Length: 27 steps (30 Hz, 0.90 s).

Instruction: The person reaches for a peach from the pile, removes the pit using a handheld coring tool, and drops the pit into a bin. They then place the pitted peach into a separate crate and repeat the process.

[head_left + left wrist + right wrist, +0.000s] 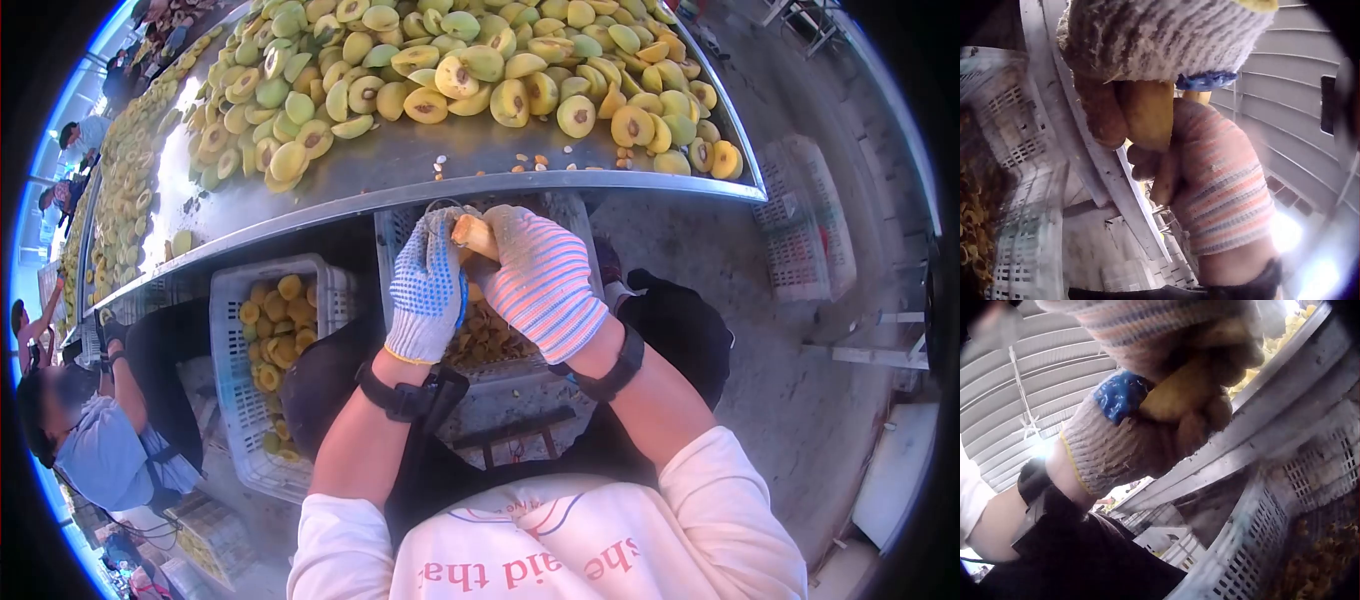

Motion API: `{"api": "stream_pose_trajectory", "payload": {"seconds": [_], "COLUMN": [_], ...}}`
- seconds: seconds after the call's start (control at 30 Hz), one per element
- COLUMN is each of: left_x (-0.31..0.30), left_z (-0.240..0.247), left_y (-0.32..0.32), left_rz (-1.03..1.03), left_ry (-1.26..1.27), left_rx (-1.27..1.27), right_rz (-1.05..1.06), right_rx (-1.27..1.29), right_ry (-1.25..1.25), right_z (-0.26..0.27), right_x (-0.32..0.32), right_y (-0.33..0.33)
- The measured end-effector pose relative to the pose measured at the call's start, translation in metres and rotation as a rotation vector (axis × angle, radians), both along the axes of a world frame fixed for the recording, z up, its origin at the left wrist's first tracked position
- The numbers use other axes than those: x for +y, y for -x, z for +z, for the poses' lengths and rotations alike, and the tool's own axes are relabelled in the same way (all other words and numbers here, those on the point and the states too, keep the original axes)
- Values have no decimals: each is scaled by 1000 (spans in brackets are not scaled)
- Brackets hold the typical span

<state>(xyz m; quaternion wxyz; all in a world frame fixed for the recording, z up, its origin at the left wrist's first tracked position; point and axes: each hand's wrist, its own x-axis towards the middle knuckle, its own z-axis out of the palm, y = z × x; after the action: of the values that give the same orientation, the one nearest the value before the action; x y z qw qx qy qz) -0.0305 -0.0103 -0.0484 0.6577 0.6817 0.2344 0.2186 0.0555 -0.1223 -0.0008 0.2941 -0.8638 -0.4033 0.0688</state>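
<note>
Far left there's another person (125,470) in a blue shirt, then a white crate (230,400) of yellow fruit halves (293,330). Next up, the blue-dotted left hand (425,285), fingers curled round a yellow piece (1150,115), probably fruit, but the wrist view's murky. Just beside it, this side of the table edge, is a wooden handle (477,237): blunt end aimed at the left hand, long axis roughly sideways, dipping slightly rightward. The striped right hand (545,280) is clamped on it. Beyond both, a steel table (400,160) is heaped with fruit; off right, another crate (815,220) on a grey floor (760,410).
</note>
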Motion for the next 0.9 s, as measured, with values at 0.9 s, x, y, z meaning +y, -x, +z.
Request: {"api": "stream_pose_trajectory", "payload": {"seconds": [0.9], "left_x": [-5], "left_z": [10], "left_y": [3], "left_rz": [-198], "left_ry": [165], "left_rx": [-33], "right_rz": [-176], "right_rx": [1073], "right_ry": [-423], "right_z": [-10], "right_x": [-17], "right_y": [-39]}}
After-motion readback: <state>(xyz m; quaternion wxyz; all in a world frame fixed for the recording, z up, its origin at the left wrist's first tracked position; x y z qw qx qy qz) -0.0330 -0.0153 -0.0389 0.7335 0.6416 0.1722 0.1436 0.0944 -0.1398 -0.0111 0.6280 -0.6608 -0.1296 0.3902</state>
